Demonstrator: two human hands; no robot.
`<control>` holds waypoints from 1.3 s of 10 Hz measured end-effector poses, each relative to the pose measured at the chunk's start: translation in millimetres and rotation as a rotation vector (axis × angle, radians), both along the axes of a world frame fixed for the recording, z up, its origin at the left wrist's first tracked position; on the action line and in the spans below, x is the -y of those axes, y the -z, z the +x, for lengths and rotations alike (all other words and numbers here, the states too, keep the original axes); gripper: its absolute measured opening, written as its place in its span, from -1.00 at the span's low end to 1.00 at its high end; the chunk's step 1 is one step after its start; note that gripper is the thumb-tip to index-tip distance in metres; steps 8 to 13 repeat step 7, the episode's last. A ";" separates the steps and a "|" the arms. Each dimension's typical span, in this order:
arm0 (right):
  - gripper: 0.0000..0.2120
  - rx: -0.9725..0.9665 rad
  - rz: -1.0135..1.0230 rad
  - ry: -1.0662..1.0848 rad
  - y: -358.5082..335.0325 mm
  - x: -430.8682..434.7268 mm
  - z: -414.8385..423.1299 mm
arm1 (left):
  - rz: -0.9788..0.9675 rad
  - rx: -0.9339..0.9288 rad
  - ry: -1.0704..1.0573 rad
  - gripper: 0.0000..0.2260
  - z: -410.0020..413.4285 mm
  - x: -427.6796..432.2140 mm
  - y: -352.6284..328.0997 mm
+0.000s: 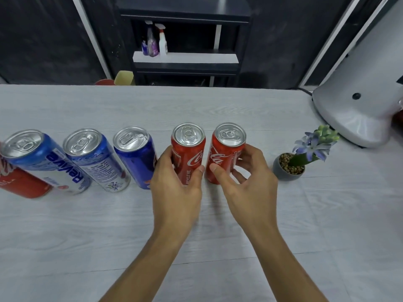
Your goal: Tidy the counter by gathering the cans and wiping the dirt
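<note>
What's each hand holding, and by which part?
Left hand grips the left Coca-Cola can around its lower body; right hand likewise grips the right Coca-Cola can.

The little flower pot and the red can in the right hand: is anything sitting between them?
Only the right hand's fingers, wrapped round the far side of the right red can. Beyond them bare counter runs to the flower pot, as the head view shows.
</note>
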State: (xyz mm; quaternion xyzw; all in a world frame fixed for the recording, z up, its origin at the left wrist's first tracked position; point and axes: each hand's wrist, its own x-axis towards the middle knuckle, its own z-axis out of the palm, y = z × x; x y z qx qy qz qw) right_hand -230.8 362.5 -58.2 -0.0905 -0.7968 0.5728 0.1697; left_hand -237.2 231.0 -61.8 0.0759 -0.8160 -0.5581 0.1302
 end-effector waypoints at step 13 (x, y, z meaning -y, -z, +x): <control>-0.36 0.021 0.083 0.020 6.3 0.9 7.1 | 0.029 0.013 -0.011 -0.48 11.8 -2.3 4.8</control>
